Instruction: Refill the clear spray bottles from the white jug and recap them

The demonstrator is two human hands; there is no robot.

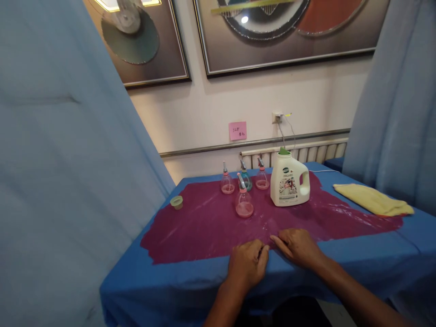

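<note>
- Spreading across the table, a blue cloth (122, 286) lies beneath everything.
- Maroon patch (200, 227), wavy-edged, in its middle.
- White jug (281, 181) upright on the patch.
- Left hand (247, 263), fingers curled in, at the patch's near edge; whether it pinches anything, I cannot tell.
- Right hand (298, 247) just beside, loosely curled, thumb extended toward the left; grip likewise unclear.
- Small cup (176, 202), far left.

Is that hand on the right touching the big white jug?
No, the right hand rests near the table's front edge, and some of the purple patch shows between it and the jug.
</note>
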